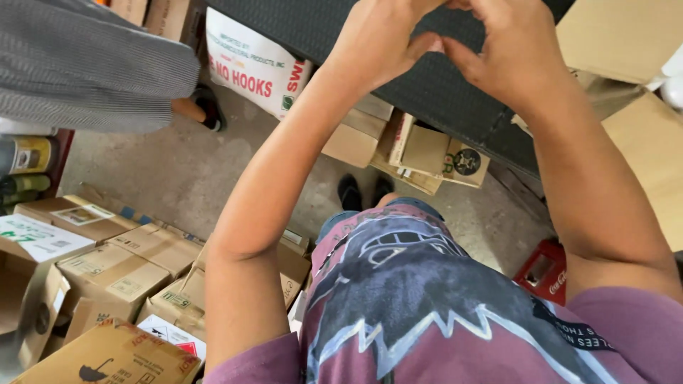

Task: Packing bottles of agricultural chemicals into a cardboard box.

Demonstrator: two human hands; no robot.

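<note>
Below, left of the dark ribbed mat [427,92]: matte brown cardboard boxes [121,274], taped and labelled, stacked on rough grey concrete floor [178,178]. Over the mat's near edge: left hand [380,39] and right hand [509,46], thumbs meeting, fingertips cut off by the frame, so cannot tell whether clamped on anything. Right of the mat: smooth tan cardboard sheet [640,142].

A maroon cotton T-shirt [434,313] carried a black-and-grey printed figure outlined in pale jagged lines. The ribbed mat [441,85] was dark charcoal. A white woven sack [249,64] bore red lettering. Brown cardboard cartons [121,270] had white labels. Another person's garment [85,64] was grey with fine stripes. A plastic crate [544,270] was red.
</note>
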